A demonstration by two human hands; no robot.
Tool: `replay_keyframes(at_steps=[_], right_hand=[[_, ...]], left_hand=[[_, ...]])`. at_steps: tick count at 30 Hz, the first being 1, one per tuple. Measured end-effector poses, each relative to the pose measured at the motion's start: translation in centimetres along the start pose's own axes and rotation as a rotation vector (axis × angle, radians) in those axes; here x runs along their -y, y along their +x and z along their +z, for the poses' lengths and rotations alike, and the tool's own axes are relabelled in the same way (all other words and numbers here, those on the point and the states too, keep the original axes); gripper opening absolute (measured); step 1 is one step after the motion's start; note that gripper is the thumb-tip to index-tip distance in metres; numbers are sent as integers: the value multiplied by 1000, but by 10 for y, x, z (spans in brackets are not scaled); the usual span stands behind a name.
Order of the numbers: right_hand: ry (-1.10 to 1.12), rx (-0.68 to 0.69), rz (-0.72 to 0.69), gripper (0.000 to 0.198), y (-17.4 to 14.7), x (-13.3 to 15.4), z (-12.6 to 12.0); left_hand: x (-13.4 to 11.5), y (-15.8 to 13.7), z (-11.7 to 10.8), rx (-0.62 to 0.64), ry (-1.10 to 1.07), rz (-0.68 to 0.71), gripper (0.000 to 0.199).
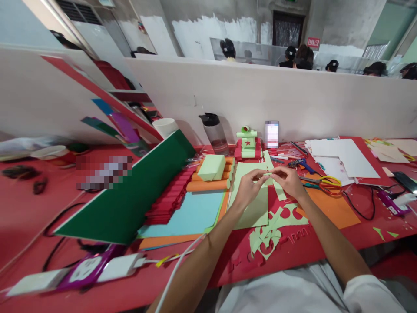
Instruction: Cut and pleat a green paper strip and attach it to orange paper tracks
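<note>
My left hand (250,186) and my right hand (289,180) meet above the red table, fingers pinched at either end of a small light green paper strip (267,174). Whether the strip is rolled or flat is too small to tell. Under my left hand lies a light green sheet (250,213). Cut green paper scraps (267,237) are heaped on the near side of my hands. Beyond them stands a green and red paper tank model (248,145) with a red star. To the left, a light green paper block (211,168) rests on orange paper rolls (208,186).
Yellow-handled scissors (330,182) and a blue glue gun (302,164) lie to the right. A black-lidded bottle (215,132) stands at the back. Red folded paper (171,191) and a leaning green board (130,191) are on the left. A white cable (177,271) passes by my left forearm.
</note>
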State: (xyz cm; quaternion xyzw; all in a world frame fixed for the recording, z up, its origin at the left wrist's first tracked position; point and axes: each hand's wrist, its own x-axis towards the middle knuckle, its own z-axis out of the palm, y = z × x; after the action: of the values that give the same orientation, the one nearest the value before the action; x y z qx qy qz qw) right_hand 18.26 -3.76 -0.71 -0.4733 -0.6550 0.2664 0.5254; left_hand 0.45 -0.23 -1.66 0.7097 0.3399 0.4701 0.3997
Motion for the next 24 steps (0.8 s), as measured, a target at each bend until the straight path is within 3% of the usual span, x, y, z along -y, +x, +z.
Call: replay_keyframes(at_steps=[7, 24], right_hand=[[12, -25, 18, 21, 1, -2, 0], [5, -10, 44, 20, 1, 2, -2]], left_hand=[[-9, 0, -3, 5, -105, -67, 29], [-7, 1, -4, -19, -66, -92, 28]])
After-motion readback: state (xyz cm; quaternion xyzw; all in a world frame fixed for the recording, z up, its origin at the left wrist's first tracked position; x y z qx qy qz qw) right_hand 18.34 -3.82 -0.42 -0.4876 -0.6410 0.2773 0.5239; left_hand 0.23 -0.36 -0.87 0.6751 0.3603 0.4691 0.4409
